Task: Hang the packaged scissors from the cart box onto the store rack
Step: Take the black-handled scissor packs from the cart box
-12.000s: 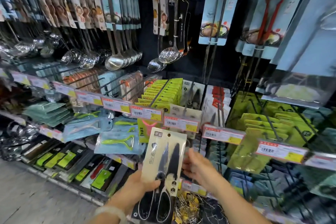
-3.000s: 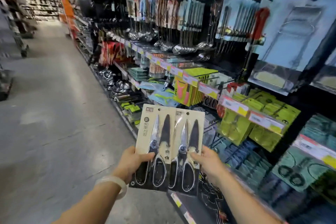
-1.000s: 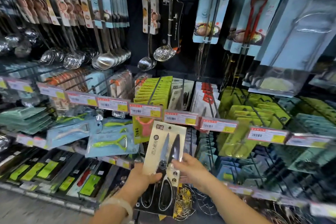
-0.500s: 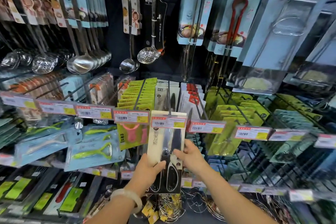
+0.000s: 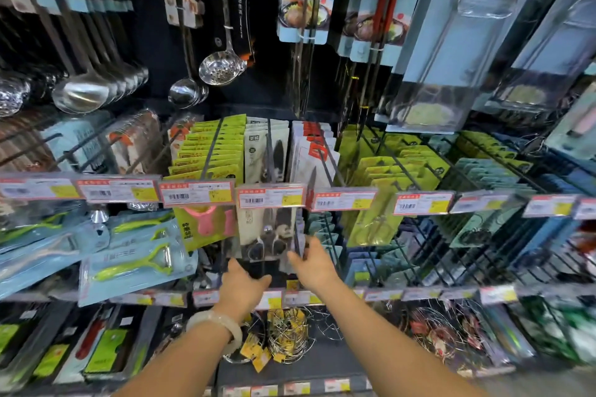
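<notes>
A packaged pair of scissors [image 5: 267, 242], cream card with black handles, hangs blurred just below a price tag [image 5: 271, 196] at the front of a rack hook [image 5: 270, 151]. My left hand [image 5: 243, 284] grips its lower left edge. My right hand [image 5: 311, 263] pinches its right edge. More of the same scissor packs [image 5: 266, 151] hang further back on that hook. The card's top is hidden behind the price tag, so I cannot tell whether it is on the hook.
Green packs [image 5: 213, 151] hang on the hook to the left and white-red packs [image 5: 312, 151] to the right. Peeler packs [image 5: 135, 264] hang lower left. Ladles [image 5: 80, 93] and tongs [image 5: 303, 10] hang above. Wire items [image 5: 287, 338] lie on the shelf below my hands.
Both hands have pushed the scissor pack up and further into the rack, behind the price tag. The view has moved closer to the hooks.
</notes>
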The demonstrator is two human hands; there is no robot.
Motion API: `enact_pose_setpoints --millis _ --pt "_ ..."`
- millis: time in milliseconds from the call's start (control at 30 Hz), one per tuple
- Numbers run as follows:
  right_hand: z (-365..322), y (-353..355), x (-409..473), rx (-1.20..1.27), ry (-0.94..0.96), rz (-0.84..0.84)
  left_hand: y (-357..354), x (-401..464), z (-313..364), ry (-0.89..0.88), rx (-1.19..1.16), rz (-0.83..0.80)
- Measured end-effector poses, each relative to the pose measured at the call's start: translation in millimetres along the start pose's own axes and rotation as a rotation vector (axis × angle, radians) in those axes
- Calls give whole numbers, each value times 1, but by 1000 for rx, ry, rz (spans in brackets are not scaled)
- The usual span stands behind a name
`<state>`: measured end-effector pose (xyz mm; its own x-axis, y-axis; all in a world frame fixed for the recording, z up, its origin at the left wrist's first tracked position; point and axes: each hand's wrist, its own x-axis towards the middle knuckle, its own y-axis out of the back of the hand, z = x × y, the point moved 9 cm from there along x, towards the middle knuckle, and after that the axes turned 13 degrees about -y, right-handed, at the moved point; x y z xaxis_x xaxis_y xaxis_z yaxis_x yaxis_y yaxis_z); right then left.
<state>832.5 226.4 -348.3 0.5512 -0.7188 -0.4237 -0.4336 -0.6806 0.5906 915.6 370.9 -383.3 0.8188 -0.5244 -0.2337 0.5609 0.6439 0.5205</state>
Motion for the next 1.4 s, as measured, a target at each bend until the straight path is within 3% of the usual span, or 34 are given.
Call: enact_pose_setpoints --millis 100,233,500,900,1100,1400 --pt "11 0 -3 -99 2 -12 -26 -6 13 -26 227 -143" --pt "34 15 -10 -352 51 1 -68 -12 57 -221 537 -281" --pt "146 154 -24 -628 -59 149 -193 -51 174 -587 942 -467" --pt "395 411 -110 -502 -502 432 -473 -184 327 -1076 964 -713" --pt "503 484 -168 -391 -753 498 -587 -259 371 -1279 1005 -870" --pt "594 580 -158 -267 -886 548 -739 -301 439 -1431 1022 -1003"
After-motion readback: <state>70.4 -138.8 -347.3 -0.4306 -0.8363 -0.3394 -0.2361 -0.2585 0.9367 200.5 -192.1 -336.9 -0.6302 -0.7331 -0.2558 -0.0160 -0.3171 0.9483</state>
